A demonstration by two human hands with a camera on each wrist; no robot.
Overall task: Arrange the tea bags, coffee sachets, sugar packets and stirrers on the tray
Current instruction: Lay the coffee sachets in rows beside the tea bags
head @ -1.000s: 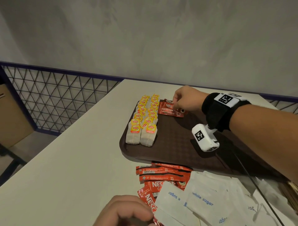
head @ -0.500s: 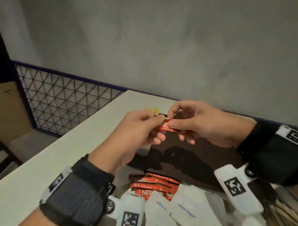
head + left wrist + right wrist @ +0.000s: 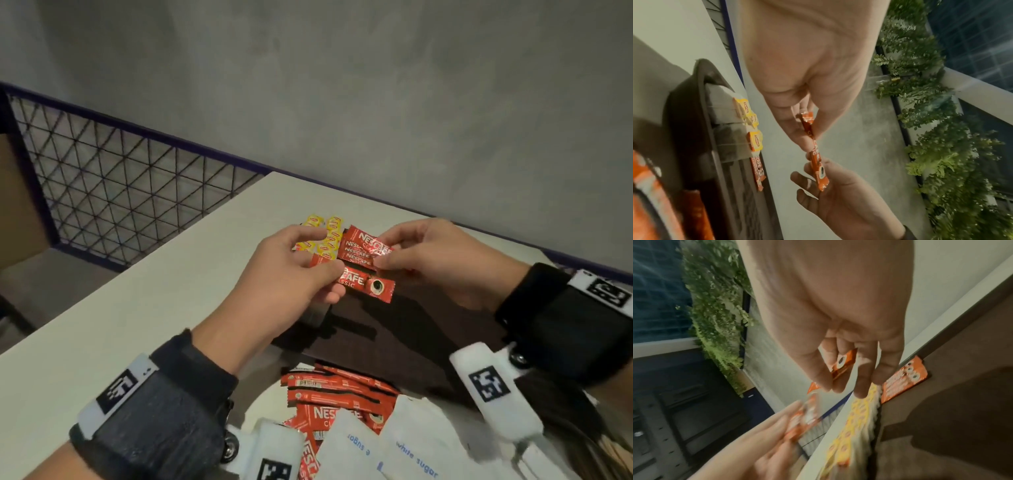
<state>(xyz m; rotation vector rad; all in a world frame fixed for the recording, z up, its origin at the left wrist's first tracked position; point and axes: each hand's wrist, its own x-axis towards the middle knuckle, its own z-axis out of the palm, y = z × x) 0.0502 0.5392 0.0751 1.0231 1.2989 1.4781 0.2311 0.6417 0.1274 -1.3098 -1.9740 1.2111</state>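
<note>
My left hand (image 3: 334, 274) pinches one end of a red coffee sachet (image 3: 368, 286) above the dark brown tray (image 3: 394, 335). My right hand (image 3: 380, 257) meets it from the right, its fingers on the cup-logo end (image 3: 822, 175) of the sachet. The right wrist view shows that end (image 3: 842, 365) between my right fingers. Behind the hands, tea bags (image 3: 327, 236) with yellow tags lie in two rows on the tray's far left. A small overlapping stack of coffee sachets (image 3: 359, 246) sits beside them. My hands hide part of both groups.
Loose red coffee sachets (image 3: 329, 390) and white sugar packets (image 3: 411, 452) lie in a heap on the white table (image 3: 137, 308) in front of the tray. A wire mesh railing (image 3: 120, 192) runs past the table's left edge, with a grey wall behind.
A second ago my right hand was at the sachet stack on the tray and my left hand low by the heap. Both have since met above the tray, holding a sachet between them.
</note>
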